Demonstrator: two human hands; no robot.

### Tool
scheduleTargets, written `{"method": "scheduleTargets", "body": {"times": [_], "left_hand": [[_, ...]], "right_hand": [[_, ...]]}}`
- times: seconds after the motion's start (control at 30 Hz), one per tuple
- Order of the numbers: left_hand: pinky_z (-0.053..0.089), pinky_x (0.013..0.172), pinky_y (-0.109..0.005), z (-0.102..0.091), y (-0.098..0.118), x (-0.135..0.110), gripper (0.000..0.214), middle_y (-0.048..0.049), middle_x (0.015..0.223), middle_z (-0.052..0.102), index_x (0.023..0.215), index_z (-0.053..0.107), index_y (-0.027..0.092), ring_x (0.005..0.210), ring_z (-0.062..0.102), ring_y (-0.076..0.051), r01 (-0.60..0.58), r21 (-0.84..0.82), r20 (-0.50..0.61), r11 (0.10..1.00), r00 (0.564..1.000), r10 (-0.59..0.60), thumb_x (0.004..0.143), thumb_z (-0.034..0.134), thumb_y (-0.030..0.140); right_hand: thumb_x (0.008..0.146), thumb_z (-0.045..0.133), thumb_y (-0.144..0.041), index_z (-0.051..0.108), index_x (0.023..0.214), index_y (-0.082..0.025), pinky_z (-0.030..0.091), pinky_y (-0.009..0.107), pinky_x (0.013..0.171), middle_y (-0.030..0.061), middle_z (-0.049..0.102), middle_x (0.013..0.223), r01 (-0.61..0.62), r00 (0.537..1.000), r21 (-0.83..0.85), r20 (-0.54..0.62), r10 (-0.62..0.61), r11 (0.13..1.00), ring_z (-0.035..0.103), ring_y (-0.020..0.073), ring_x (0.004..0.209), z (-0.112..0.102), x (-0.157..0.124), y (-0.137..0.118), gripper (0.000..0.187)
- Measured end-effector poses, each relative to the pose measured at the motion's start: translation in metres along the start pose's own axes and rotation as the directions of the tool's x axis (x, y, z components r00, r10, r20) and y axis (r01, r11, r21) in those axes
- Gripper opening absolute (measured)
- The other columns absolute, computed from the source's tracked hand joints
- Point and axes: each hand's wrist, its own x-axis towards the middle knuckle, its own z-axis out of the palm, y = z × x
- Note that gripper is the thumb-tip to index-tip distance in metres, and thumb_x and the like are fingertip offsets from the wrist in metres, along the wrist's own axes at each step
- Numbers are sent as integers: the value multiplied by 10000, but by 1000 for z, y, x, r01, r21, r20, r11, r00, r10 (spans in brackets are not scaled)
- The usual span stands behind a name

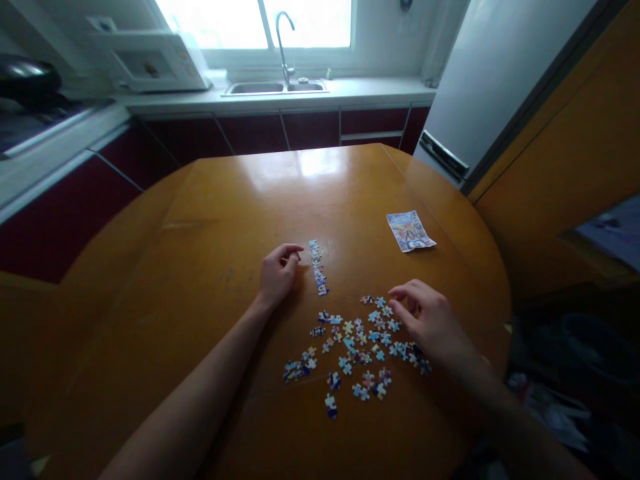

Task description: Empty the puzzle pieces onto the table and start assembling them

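A narrow strip of joined jigsaw pieces (pixel 318 268) lies near the middle of the table. My left hand (pixel 279 272) rests just left of it, fingers loosely curled, with no piece visible between thumb and index finger. Several loose jigsaw pieces (pixel 349 343) are scattered nearer to me, some overlapping or touching. Over the right edge of this spread is my right hand (pixel 425 312), thumb and index finger slightly apart beside a few pieces. I see nothing held between them; the palm side and other fingers are partly hidden.
A creased printed picture sheet (pixel 411 231) lies at the right on the wooden table (pixel 225 220). Beyond the table are a counter with a sink (pixel 257 88) and faucet, a white microwave (pixel 150 63), a stove at left and a fridge (pixel 475 80) at right.
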Motion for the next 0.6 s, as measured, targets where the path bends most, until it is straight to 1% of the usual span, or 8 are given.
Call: {"method": "scheduleTargets", "body": {"times": [0.07, 0.13, 0.2, 0.33, 0.5, 0.6], "left_hand": [[437, 606, -249, 0, -1, 0, 241, -29, 752, 649, 910, 710, 152, 671, 577, -154, -4, -11, -3, 1000, 1000, 4, 838, 526, 289], [443, 610, -254, 1, -1, -1, 240, -31, 749, 651, 909, 712, 153, 679, 584, -158, -5, -18, -4, 1000, 1000, 5, 837, 524, 283], [444, 613, -259, 1, -2, -1, 239, -32, 748, 651, 911, 715, 154, 683, 588, -160, -6, -18, -3, 1000, 1000, 6, 839, 525, 280], [441, 613, -255, 1, -3, -1, 227, -30, 751, 653, 915, 716, 154, 671, 585, -151, -13, -27, 6, 1000, 1000, 13, 846, 529, 263], [431, 588, -239, 2, -4, -1, 221, -22, 754, 660, 911, 716, 154, 629, 568, -132, -8, -15, 5, 1000, 1000, 8, 846, 526, 248], [433, 592, -238, 2, -3, -1, 219, -21, 746, 660, 908, 716, 150, 628, 566, -132, -12, -25, 2, 1000, 1000, 12, 842, 530, 244]], "right_hand": [[915, 589, -291, 691, 917, -220, 478, 322, 688, 54, 670, 908, 20, 999, 13, 28, -21, 1000, 618, 183, 756, 4, 2, -9, 124], [920, 589, -296, 690, 926, -222, 481, 328, 706, 55, 668, 917, 34, 998, 17, 53, -35, 999, 625, 190, 785, 9, 3, -12, 124], [926, 584, -293, 690, 930, -221, 483, 337, 725, 60, 669, 930, 31, 998, -9, 54, -31, 999, 634, 201, 819, 14, 3, -11, 128], [926, 575, -272, 688, 939, -215, 482, 355, 746, 68, 673, 949, 2, 1000, -94, 18, 0, 996, 646, 218, 842, 22, 3, -3, 127], [921, 578, -263, 682, 939, -217, 484, 345, 744, 58, 665, 941, 26, 999, -76, 21, -24, 997, 646, 214, 838, 23, 1, 4, 115], [922, 580, -259, 682, 935, -214, 483, 344, 742, 55, 661, 936, 15, 1000, -55, 13, -14, 998, 637, 207, 822, 20, -1, 4, 112]]}}
